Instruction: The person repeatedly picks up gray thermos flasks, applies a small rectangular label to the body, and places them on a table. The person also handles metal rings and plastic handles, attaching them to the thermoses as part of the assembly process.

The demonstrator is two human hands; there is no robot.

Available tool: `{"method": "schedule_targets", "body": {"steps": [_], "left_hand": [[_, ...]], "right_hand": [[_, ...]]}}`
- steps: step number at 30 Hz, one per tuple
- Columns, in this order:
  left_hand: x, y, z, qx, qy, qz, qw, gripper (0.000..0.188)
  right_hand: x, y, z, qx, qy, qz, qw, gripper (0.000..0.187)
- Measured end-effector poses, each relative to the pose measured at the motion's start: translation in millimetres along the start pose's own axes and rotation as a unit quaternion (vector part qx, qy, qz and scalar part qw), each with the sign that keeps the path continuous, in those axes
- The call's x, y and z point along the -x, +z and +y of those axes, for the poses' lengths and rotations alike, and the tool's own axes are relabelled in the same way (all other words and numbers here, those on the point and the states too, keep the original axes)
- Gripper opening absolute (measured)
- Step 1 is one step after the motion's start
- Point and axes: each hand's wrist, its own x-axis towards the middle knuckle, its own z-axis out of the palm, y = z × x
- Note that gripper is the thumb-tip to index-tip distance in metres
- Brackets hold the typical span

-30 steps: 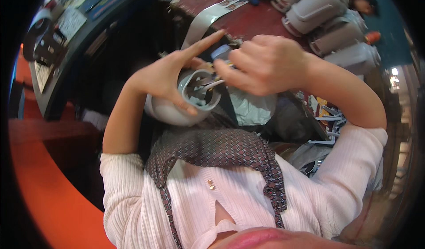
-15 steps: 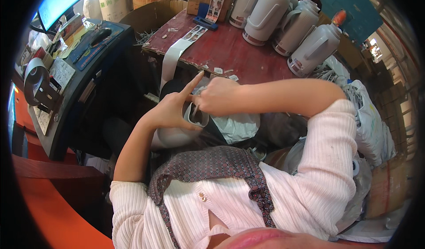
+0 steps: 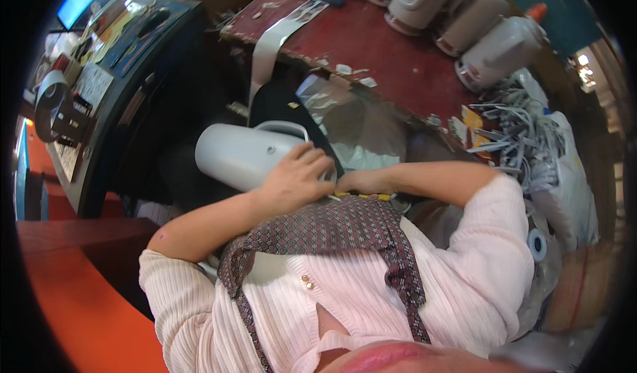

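Head view: left hand (image 3: 295, 181) gripping pale grey plastic kettle body (image 3: 245, 155) lying sideways on lap; right hand (image 3: 361, 183) tucking under, grip hidden. Kettle possibly rolling off leftward.

Smooth, glossy plastic kettle body (image 3: 242, 155) — worn, matt red wooden tabletop (image 3: 391, 48) — ribbed knit sleeves (image 3: 491, 240)

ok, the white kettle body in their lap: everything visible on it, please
The white kettle body looks like smooth, glossy plastic. It is rounded, lies on its side and points left, with a loop handle along its upper side and a small dark dot on its flank. The left hand rests over its right end, hiding that end; the right hand sits just beside it. Similar white bodies stand on the red table.
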Motion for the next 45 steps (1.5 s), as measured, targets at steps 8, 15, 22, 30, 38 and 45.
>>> {"method": "schedule_targets", "body": {"steps": [8,15,22,30,38,45], "left_hand": [[27.8,-199.8,-173.7,-0.344,-0.260,0.312,0.847,0.032],[75.5,-207.8,-288.4,-0.343,-0.392,0.219,0.825,0.034],[132.7,-179.9,-144.1,-0.292,-0.295,0.457,0.787,0.046],[156.0,-56.3,-104.0,-0.116,-0.370,0.400,0.830,0.047],[92.6,-22.3,-123.0,-0.042,-0.290,0.336,0.895,0.040],[129.3,-26.9,-88.8,-0.056,-0.312,0.351,0.881,0.041]], "right_hand": [[12.3,-175.8,46.6,0.325,-0.155,0.735,0.575,0.030],[-44.1,-159.9,33.2,0.375,-0.340,0.646,0.571,0.013],[-209.4,-139.5,163.9,0.218,0.009,0.530,0.819,0.034],[-289.1,-213.4,249.1,0.097,0.016,0.538,0.837,0.036],[-271.1,-162.8,219.9,0.040,0.102,0.414,0.903,0.049],[-306.6,-144.2,214.5,0.084,0.083,0.475,0.872,0.038]]}}
